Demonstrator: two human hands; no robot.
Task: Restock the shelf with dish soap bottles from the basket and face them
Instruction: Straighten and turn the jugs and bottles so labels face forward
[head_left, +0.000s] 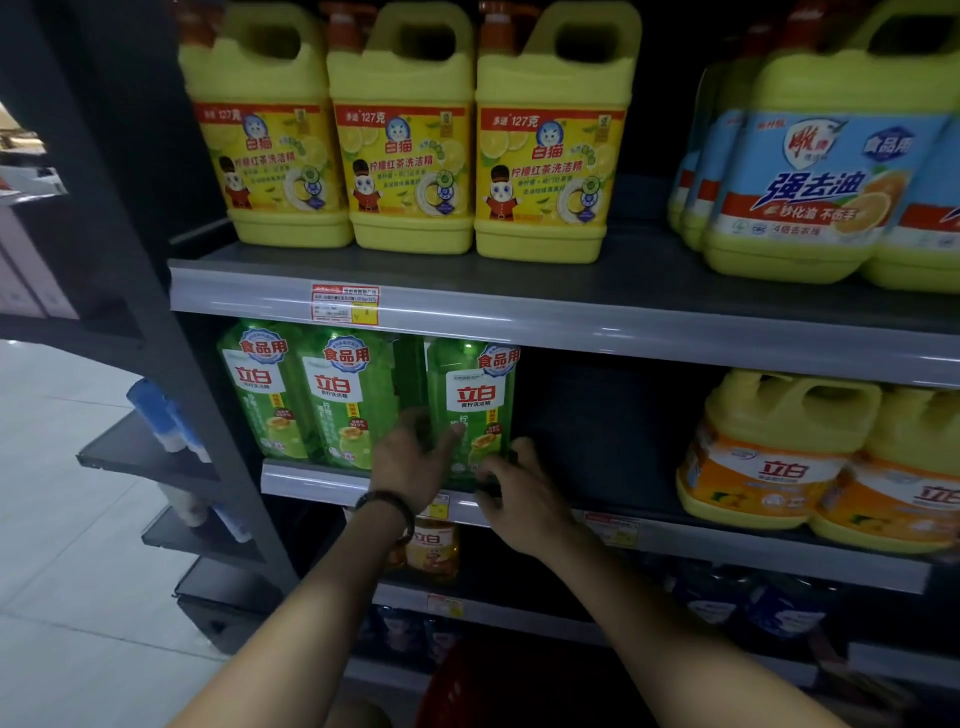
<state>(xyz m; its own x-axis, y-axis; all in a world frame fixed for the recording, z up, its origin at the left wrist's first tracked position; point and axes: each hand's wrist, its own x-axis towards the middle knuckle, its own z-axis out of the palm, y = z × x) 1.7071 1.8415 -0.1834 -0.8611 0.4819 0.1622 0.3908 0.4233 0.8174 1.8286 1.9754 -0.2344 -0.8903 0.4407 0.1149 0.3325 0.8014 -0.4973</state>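
Observation:
Three green dish soap bottles stand in a row on the middle shelf (311, 480). The rightmost green bottle (475, 395) is held low down between both hands, label facing out. My left hand (410, 460) grips its left side, thumb across the front. My right hand (519, 493) holds its lower right corner at the shelf edge. The other two green bottles (265, 389) (348, 400) stand to its left, touching each other. A red basket (467, 686) shows dimly at the bottom, between my forearms.
Yellow jugs (405, 135) fill the top shelf, blue-labelled jugs (810, 171) to their right. Orange-labelled yellow jugs (769, 457) sit at the middle shelf's right, with a dark gap beside the held bottle. An amber bottle (431, 551) stands on the shelf below. Floor lies to the left.

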